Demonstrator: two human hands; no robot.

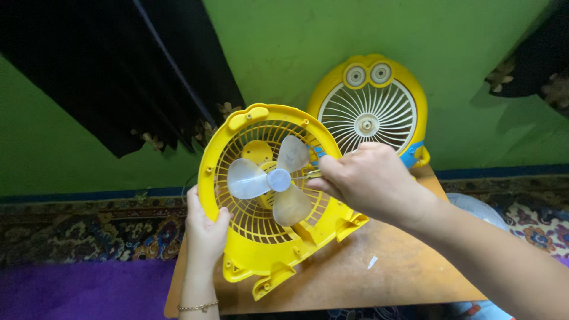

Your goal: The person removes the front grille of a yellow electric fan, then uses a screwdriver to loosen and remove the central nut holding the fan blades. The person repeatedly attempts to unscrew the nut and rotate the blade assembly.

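The left hand point(204, 228) is clasping the rim of the round yellow plastic fan housing point(269, 195), tilting it above the wooden table point(379, 266). The right hand point(370, 178) is pinching near its translucent three-bladed propeller point(272, 181); the yellow front grille point(370, 112) is leaning against the green wall point(284, 47).

Bare forearms, no sleeves; a thin gold chain bracelet point(198, 307) circles the left wrist.

Bare table point(391, 272) is seen right of the fan housing point(237, 148); rear passage is blocked by the front cover point(409, 89) leaned against the wall point(284, 47).
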